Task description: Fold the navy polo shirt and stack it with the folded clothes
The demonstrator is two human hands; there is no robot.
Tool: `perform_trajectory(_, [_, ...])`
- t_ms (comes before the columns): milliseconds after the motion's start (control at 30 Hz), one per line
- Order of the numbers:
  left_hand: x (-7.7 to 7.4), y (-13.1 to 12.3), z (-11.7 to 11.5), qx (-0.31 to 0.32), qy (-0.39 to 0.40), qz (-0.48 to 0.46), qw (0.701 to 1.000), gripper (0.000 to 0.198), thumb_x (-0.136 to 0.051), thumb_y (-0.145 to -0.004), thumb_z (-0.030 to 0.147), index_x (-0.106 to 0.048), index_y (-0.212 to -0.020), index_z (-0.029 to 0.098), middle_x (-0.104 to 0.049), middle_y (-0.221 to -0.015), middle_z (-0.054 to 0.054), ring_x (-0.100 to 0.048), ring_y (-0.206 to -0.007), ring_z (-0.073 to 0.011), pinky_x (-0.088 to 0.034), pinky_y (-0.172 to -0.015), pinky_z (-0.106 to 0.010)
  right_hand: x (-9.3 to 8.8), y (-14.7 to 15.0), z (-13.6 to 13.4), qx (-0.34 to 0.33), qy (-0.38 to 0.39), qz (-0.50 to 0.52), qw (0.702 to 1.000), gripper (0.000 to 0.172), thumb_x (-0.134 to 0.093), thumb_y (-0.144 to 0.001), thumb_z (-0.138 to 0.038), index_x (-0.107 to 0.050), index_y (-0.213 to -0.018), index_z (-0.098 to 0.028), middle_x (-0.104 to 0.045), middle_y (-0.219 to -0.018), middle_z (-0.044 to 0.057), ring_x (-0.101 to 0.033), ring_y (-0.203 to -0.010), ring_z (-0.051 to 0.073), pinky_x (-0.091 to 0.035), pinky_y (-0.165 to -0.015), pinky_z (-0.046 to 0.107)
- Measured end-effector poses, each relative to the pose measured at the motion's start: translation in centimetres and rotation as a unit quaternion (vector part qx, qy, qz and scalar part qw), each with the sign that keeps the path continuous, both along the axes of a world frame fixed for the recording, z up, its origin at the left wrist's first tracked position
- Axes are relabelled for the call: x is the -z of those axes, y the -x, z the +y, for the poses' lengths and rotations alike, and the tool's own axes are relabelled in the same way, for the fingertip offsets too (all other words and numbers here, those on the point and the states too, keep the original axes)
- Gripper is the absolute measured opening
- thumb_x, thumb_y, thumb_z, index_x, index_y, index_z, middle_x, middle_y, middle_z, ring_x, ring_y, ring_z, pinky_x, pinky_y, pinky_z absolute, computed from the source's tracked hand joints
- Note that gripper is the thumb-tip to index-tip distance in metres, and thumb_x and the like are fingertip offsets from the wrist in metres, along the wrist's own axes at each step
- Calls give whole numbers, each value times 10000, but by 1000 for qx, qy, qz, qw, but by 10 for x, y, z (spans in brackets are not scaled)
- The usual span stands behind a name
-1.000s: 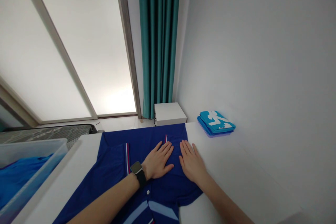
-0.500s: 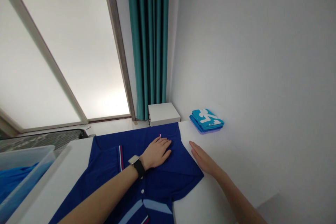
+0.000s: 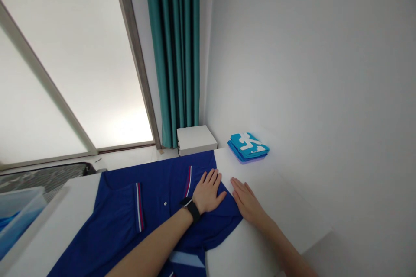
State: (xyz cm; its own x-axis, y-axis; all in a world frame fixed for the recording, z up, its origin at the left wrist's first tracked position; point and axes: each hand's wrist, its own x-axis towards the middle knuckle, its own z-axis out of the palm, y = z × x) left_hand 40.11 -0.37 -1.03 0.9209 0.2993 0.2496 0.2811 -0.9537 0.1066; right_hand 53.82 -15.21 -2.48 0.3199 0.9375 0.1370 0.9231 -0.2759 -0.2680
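Observation:
A dark blue dress (image 3: 156, 173) with striped cuffs and white buttons lies spread on the white table (image 3: 276, 207); I cannot see its lower end. My left hand (image 3: 208, 192), a black watch (image 3: 191, 207) on its wrist, rests flat on the garment's right sleeve area with fingers spread. Just beside the garment's right edge, my right hand (image 3: 246, 199) lies with fingers stretched out, by the table surface. Neither hand grips anything.
Folded bright blue cloth with a white print (image 3: 248, 146) sits at the table's back right, by the wall. A clear plastic bin (image 3: 27, 207) with blue fabric stands at left. Beyond the table are a white cabinet (image 3: 196, 138) and a green curtain (image 3: 173, 52).
My left hand has slid right across the garment, uncovering a second striped cuff. My right hand stays beside the garment's edge. The whole view has shifted slightly.

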Motion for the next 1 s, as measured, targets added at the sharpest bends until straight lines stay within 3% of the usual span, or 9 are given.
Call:
perform_trajectory(200, [1, 0, -1, 1, 7, 0, 1000, 651, -309, -957, 558, -373, -1462, 153, -326, -1548, -108, -259, -1436, -254, -224, -1162, -460, -4, 26, -5, -46, 37, -62, 996, 566, -197, -1009, -423, -262, -1511, -170, -263, -1560, 52, -203, -1451, 203, -138, -1192, 469])
perform_trajectory(433, [-5, 1, 12, -53, 8, 1, 999, 636, -264, -980, 509, -395, -1446, 97, -372, -1520, -133, -281, -1426, -255, -182, -1176, -470, -9, 27, -6, -37, 59, -71, 995, 574, -182, -1009, -432, -243, -1512, -161, -239, -1564, 43, -206, -1451, 204, -148, -1187, 476])
perform_trajectory(667, [-3, 7, 30, -45, 11, 21, 999, 657, -315, -959, 536, -377, -1464, 121, -322, -1547, -110, -259, -1435, -272, -229, -1159, -462, -5, 26, -6, -39, 40, -73, 996, 558, -193, -1009, -431, -227, -1520, -210, -259, -1560, 36, -227, -1445, 210, -151, -1182, 472])
perform_trajectory(867, [-9, 11, 24, -41, -5, 4, 999, 622, -291, -974, 520, -405, -1444, 130, -370, -1522, -122, -281, -1429, -250, -185, -1174, -471, -5, 25, -6, -36, 41, -57, 997, 568, -211, -1005, -440, -246, -1516, -197, -269, -1557, 45, -221, -1446, 211, -146, -1182, 489])
perform_trajectory(1000, [-16, 34, 17, -41, -23, -12, 999, 601, -300, -977, 511, -431, -1425, 131, -388, -1512, -129, -296, -1422, -246, -191, -1174, -470, -3, 22, -6, -23, 40, -26, 999, 583, -267, -990, -471, -279, -1508, -204, -291, -1551, 57, -245, -1439, 220, -152, -1180, 502])
